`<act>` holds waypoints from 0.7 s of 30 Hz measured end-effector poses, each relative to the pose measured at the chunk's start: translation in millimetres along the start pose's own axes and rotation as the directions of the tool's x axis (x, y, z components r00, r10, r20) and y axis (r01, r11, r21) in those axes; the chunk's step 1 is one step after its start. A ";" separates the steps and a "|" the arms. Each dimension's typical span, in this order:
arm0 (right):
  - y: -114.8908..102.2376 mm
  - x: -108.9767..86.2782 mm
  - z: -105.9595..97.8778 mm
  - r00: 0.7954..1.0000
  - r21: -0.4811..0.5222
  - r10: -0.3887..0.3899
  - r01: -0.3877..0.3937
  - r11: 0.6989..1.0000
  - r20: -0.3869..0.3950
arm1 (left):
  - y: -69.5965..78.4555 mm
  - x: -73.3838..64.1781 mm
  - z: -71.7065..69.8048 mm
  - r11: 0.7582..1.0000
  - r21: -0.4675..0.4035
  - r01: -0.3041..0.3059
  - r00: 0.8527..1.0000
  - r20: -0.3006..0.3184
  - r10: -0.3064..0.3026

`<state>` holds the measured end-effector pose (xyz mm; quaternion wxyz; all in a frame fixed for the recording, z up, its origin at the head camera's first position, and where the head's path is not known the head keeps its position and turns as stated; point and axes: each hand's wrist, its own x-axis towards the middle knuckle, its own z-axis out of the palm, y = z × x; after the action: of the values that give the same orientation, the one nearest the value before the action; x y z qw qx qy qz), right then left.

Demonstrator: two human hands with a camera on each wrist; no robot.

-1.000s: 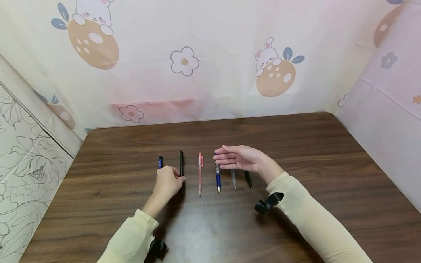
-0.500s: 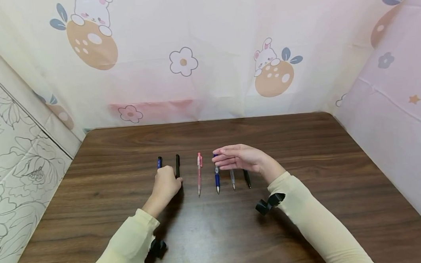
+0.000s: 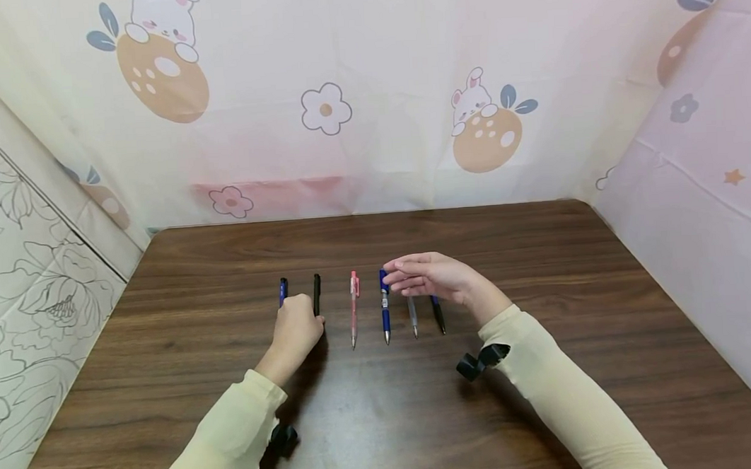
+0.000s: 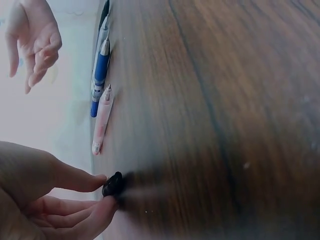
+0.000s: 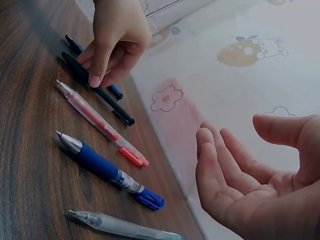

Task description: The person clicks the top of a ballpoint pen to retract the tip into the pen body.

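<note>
My left hand [image 3: 296, 332] pinches a black pen [image 3: 317, 294] between thumb and fingers, near its lower end. The left wrist view shows the pen's dark end [image 4: 113, 185] between the fingertips, close against the tabletop. Just left of that hand lies a blue-and-black pen [image 3: 283, 292], partly hidden behind it. My right hand [image 3: 438, 277] hovers with relaxed fingers over the pens on the right, holding nothing. Under and beside it lie a blue click pen [image 3: 386, 320], a clear pen [image 3: 413, 319] and a dark pen [image 3: 439, 317], the last two partly covered in the head view.
A pink pen [image 3: 354, 310] lies between the black pen and the blue click pen. All the pens form a side-by-side row on the brown wooden table [image 3: 372, 419]. A patterned curtain [image 3: 396, 148] hangs along the table's back edge.
The left hand has shifted the black pen slightly left, toward the blue-and-black one. My right hand has lifted a little and drawn back, uncovering more of the blue click pen.
</note>
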<state>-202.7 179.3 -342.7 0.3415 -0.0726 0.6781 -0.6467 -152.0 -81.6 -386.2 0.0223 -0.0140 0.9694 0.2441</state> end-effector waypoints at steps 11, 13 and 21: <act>0.7 -4.2 5.7 0.992 -0.102 -0.034 0.022 0.995 -0.121 | 15.1 -11.8 2.0 0.990 0.114 -0.081 0.985 -0.144 0.097; 0.3 -5.2 8.4 0.988 -0.135 -0.045 0.025 0.990 -0.146 | 17.9 -12.2 3.5 0.990 0.107 -0.087 0.984 -0.146 0.102; 0.4 -6.4 18.0 0.971 -0.276 -0.111 0.050 0.960 -0.211 | 26.2 -8.0 11.7 0.996 0.040 -0.078 0.992 -0.094 0.082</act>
<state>-187.7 167.9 -339.5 0.2233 -0.0725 0.7902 -0.5661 -144.6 -52.9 -383.7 -0.0336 0.0136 0.9734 0.2262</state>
